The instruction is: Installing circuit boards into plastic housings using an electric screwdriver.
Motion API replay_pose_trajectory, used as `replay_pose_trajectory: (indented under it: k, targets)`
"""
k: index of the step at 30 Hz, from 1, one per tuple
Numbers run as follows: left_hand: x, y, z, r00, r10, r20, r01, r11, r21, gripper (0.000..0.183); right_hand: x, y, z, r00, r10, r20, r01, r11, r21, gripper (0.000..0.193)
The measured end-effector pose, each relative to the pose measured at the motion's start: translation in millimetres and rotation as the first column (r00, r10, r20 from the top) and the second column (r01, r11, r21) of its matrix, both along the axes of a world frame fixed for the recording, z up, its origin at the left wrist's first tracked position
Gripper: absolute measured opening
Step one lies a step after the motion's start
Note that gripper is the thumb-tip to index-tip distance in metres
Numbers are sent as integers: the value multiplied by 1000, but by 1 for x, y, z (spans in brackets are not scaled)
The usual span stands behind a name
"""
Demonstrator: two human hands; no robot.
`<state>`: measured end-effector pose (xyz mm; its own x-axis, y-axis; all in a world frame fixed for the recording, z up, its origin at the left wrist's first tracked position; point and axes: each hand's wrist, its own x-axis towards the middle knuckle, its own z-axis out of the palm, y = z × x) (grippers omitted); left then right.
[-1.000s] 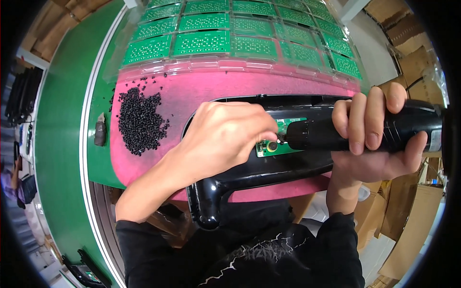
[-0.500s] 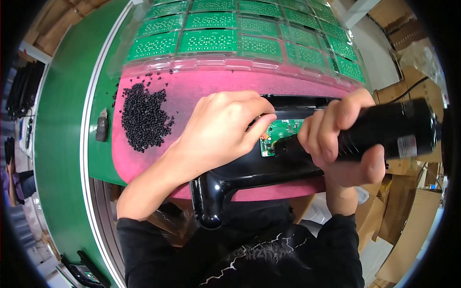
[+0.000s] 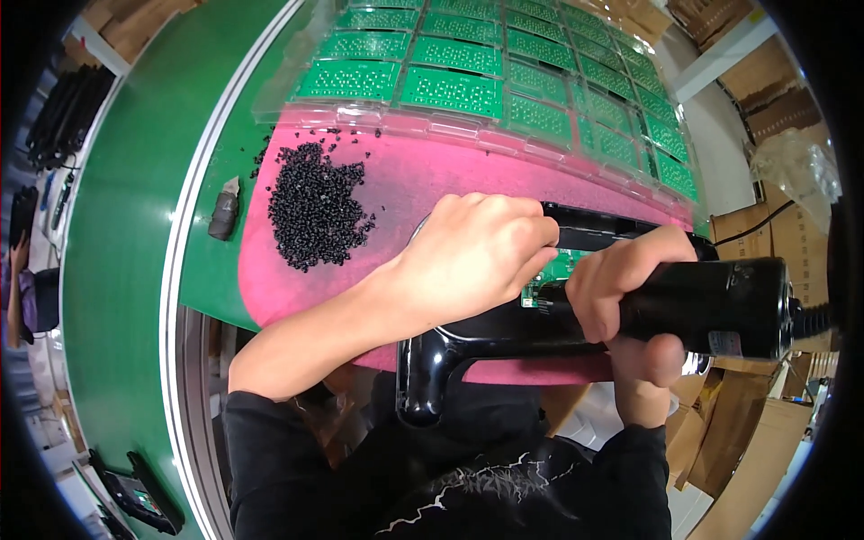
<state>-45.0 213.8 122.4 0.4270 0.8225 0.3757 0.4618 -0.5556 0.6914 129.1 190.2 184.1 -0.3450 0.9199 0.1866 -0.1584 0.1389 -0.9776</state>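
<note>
A glossy black plastic housing [image 3: 504, 335] with a handle-like arm lies across the front of the pink mat [image 3: 423, 171]. Inside it sits a green circuit board [image 3: 560, 266], partly covered by my hands. My right hand [image 3: 621, 283] is wrapped round a black electric screwdriver [image 3: 720, 306], held nearly level with its tip end toward the board. Over the board's left side, my left hand [image 3: 486, 256] has its fingers pinched together; whatever is between them is hidden. Left of that hand lies a pile of tiny black screws [image 3: 315, 207].
Clear plastic trays with rows of green circuit boards [image 3: 454, 90] stand behind the mat. A small grey-wrapped lump [image 3: 223, 212] rests on the green table [image 3: 126, 234] at left. Cardboard boxes [image 3: 751, 432] crowd the right side. A person's arm [image 3: 16, 288] shows at the far left.
The screwdriver's rear end has dropped, so the tool is more level. The whole scene has shifted right in the picture. My left hand stays pinched by the board.
</note>
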Motion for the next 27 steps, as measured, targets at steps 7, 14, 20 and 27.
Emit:
replay_pose_trajectory:
  k: [7,14,20,27]
  targets:
    - [1,2,-5,988,-151,-38,151,988,-20,14,16,10,5,967,-3,-254,70,965,254,54]
    - [6,5,1,964,-242,111,247,968,-32,11,27,14,13,919,-10,-395,156,928,339,50]
    - [12,4,17,964,-212,162,256,906,-337,31,48,15,18,911,17,-411,130,937,325,50]
    - [13,3,8,968,-194,-156,148,952,-267,63,83,22,5,980,-108,-166,130,983,126,53]
